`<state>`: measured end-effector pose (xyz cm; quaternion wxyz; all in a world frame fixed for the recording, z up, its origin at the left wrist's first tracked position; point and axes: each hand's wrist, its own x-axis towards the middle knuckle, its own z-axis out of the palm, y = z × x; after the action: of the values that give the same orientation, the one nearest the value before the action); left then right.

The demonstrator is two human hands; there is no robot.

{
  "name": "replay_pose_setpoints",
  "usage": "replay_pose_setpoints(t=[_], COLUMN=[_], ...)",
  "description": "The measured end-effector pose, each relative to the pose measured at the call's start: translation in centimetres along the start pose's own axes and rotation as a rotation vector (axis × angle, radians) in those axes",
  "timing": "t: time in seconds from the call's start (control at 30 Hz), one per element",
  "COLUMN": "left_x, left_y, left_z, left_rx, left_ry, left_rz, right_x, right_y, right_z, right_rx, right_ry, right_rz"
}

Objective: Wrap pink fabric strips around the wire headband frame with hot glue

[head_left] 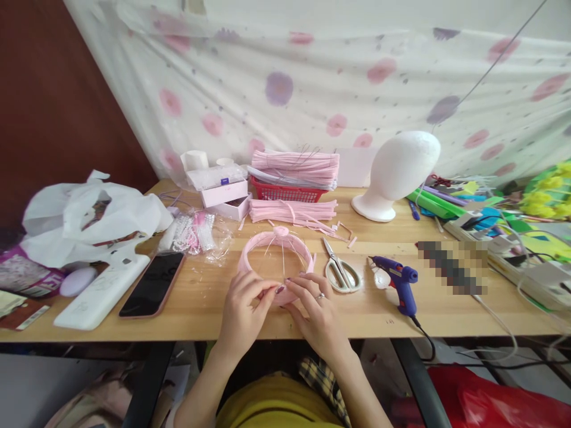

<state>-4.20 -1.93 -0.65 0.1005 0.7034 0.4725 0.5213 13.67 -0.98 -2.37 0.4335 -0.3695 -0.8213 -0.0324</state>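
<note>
In the head view, a round pink hoop [250,251] with no evident long axis sits near the table's [205,306] front edge, knob [281,232] facing away, the left hand [244,303] and right hand [317,303] pinching its near rim. Pink strips [292,211] lie beyond, scissors [341,276] just right; bare wood separates hoop and phone [153,285].

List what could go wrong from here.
The thin wires inside the pink ring might bend if the left hand or right hand presses them.
The scissors lie close beside the right hand, which could brush them if it swings outward.
The glue gun's cord hangs over the table edge; a snag might drag the gun.
</note>
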Motion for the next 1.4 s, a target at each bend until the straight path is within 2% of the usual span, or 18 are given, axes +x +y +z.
replay_pose_setpoints(t=[0.17,0.3,0.37,0.5,0.63,0.8,0.97,1.07,1.2,1.27,1.4], left_x=[0.1,0.0,0.1,0.7,1.0,0.3,-0.2,0.1,1.2,1.9,3.0], left_y=[0.4,0.8,1.3,2.3,2.1,1.8,2.7,3.1,3.3,3.4,3.6], left_z=[-1.7,-3.1,-3.3,-2.4,-1.4,-1.2,-1.0,-0.8,-0.9,-1.0,-0.9], left_rx=[-0.103,-0.011,0.022,0.017,0.075,0.125,0.054,-0.036,0.149,0.258,0.322], left_ry=[0.079,0.154,0.142,0.043,0.02,-0.02,-0.095,-0.016,0.098,0.094,0.059], left_rz=[-0.036,0.098,0.169,0.209,0.258,0.257,0.254,0.236,0.228,0.242,0.26], right_x=[0.5,0.8,0.8,0.4,0.1,-0.1,0.0,0.2,0.3,0.2,0.2], right_y=[0.4,0.4,0.2,-0.2,-0.2,-0.2,-0.4,-0.5,-0.5,-0.6,-0.7], right_z=[-1.1,-2.8,-3.4,-4.0,-4.0,-4.0,-3.9,-3.9,-4.0,-4.1,-4.1], right_rx=[0.035,0.051,0.06,0.109,0.16,0.181,0.178,0.171,0.195,0.2,0.168], right_ry=[0.03,0.063,0.07,0.086,0.124,0.13,0.134,0.139,0.127,0.116,0.092], right_rz=[0.051,0.064,0.071,0.142,0.194,0.21,0.206,0.201,0.19,0.184,0.172])
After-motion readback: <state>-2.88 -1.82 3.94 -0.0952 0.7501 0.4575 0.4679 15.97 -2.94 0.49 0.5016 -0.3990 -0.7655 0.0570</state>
